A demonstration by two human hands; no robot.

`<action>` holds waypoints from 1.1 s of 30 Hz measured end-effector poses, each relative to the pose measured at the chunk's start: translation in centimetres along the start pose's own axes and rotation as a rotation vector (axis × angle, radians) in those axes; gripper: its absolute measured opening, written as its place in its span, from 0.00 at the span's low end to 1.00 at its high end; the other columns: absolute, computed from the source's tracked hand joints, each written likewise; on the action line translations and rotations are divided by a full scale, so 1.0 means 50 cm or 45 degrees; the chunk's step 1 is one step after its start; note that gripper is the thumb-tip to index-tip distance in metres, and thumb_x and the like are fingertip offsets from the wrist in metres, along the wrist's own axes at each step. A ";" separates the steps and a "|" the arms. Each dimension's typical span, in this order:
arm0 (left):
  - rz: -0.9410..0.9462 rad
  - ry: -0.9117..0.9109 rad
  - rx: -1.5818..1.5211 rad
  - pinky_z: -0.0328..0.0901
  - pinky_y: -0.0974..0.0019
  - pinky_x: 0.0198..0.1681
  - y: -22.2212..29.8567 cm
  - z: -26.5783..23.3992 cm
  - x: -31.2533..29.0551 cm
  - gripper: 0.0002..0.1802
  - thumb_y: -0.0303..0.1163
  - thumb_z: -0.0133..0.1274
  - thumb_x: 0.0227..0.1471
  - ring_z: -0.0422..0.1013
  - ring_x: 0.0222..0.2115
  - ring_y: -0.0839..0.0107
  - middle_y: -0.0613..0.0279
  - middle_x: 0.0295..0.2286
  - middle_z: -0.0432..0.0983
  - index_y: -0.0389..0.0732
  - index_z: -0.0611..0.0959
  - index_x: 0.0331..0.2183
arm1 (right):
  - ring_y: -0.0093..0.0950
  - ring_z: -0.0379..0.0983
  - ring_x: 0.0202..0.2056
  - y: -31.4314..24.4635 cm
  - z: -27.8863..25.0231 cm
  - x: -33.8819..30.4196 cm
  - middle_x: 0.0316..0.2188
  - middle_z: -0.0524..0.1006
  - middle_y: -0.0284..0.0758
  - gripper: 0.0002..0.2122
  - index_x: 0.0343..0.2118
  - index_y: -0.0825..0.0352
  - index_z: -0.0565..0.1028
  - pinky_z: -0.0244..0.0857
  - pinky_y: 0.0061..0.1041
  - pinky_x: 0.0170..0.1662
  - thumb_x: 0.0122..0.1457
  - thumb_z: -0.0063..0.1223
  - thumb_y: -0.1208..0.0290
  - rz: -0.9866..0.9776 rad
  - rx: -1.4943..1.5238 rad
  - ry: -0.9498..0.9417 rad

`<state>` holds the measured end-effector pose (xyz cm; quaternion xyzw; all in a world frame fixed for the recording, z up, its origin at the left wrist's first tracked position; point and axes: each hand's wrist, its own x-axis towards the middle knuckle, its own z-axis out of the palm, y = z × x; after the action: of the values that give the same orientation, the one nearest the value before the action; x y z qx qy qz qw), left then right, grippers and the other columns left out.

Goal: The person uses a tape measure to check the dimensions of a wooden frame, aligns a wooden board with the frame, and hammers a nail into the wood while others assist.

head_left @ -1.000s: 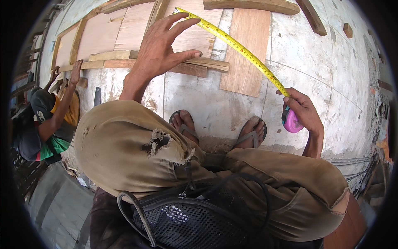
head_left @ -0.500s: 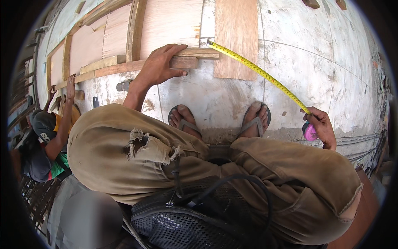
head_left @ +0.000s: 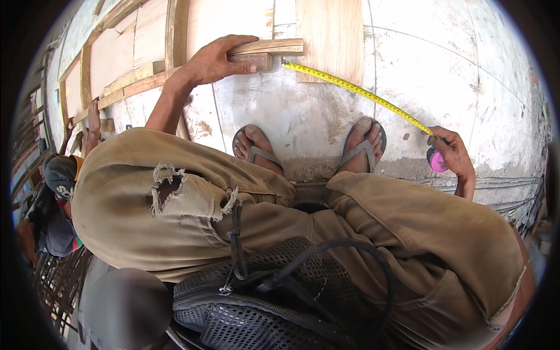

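My left hand (head_left: pixel 213 63) grips two wooden strips at the frame's end, its fingers along the far side and its thumb along the near side. The upper strip (head_left: pixel 286 46) sticks out farther right than the lower strip (head_left: pixel 259 61). My right hand (head_left: pixel 452 153) holds a pink tape measure (head_left: pixel 437 160) at the right. Its yellow blade (head_left: pixel 361 91) runs up and left in a slight bow. The blade's hooked tip is just right of the lower strip's end; whether they touch I cannot tell.
A flat plywood piece (head_left: pixel 329 35) lies beyond the blade. The timber frame with pale panels (head_left: pixel 157 35) spreads to the upper left. Another person's hand (head_left: pixel 94 119) is at its near edge. My sandalled feet (head_left: pixel 364 143) rest on the stained floor (head_left: pixel 309 111).
The blade's tip has passed from beyond the upper strip to its near side, beside the lower strip's end. The view has shifted, so the frame and strips sit higher in it.
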<state>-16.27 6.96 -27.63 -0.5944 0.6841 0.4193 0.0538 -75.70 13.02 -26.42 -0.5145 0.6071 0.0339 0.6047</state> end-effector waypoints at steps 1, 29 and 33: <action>-0.065 -0.032 -0.074 0.63 0.51 0.67 -0.005 -0.002 0.001 0.41 0.53 0.67 0.56 0.67 0.64 0.52 0.50 0.63 0.70 0.51 0.75 0.66 | 0.13 0.67 0.34 0.003 -0.002 0.014 0.32 0.78 0.24 0.11 0.48 0.66 0.84 0.62 0.17 0.40 0.67 0.53 0.75 0.003 -0.010 -0.006; 0.108 -0.040 -0.038 0.59 0.44 0.68 -0.047 0.015 0.056 0.36 0.61 0.50 0.66 0.65 0.63 0.47 0.42 0.59 0.70 0.46 0.78 0.63 | 0.14 0.71 0.32 -0.041 -0.031 0.120 0.32 0.80 0.23 0.14 0.54 0.68 0.82 0.67 0.18 0.39 0.71 0.53 0.70 -0.114 -0.128 0.005; 0.079 -0.031 0.032 0.58 0.44 0.69 -0.042 0.015 0.054 0.36 0.62 0.50 0.66 0.65 0.63 0.48 0.43 0.59 0.70 0.47 0.79 0.63 | 0.13 0.67 0.30 -0.029 -0.025 0.133 0.30 0.77 0.22 0.14 0.55 0.66 0.82 0.64 0.17 0.36 0.72 0.53 0.69 -0.172 -0.098 0.139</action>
<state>-15.58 5.49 -30.72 -0.5671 0.7067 0.4194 0.0566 -73.90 7.63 -30.38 -0.5782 0.6013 -0.0115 0.5514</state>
